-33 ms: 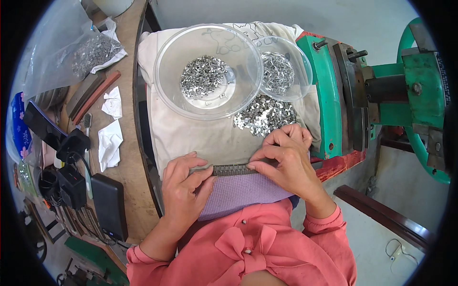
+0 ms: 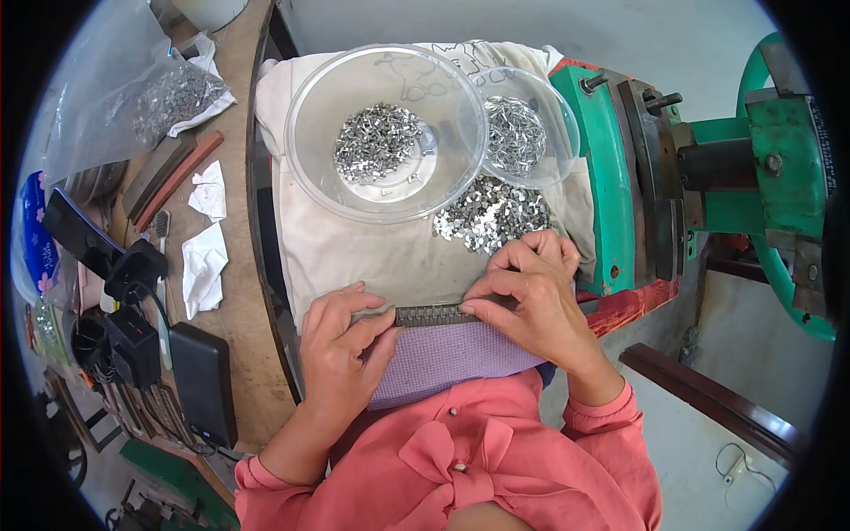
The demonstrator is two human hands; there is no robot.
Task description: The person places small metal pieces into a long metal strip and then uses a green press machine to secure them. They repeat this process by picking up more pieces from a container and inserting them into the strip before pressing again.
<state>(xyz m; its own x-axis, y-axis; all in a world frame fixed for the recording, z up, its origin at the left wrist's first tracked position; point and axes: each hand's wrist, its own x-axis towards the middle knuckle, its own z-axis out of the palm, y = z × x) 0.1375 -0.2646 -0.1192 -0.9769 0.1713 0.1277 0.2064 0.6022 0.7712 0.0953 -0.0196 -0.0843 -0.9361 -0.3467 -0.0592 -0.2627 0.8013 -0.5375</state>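
A dark slotted metal strip (image 2: pixel 430 315) lies crosswise in front of me, at the near edge of a beige cloth (image 2: pixel 354 252) and against a purple textured mat (image 2: pixel 452 354). At its left end, my left hand (image 2: pixel 339 341) pinches it between thumb and fingers. The thumb and forefinger of my right hand (image 2: pixel 536 288) close on the other end; whether they also hold a small piece is hidden. Just beyond my right hand is a loose pile of small dark and shiny metal pieces (image 2: pixel 496 214).
A large clear bowl (image 2: pixel 305 173) and a smaller clear bowl (image 2: pixel 567 133) hold small metal parts. Green machinery (image 2: pixel 589 212) with a handwheel (image 2: pixel 761 257) stands right. On the wooden bench (image 2: pixel 252 372) at left are a black power bank (image 2: pixel 202 382), a brush (image 2: pixel 162 226), and paper scraps (image 2: pixel 204 265).
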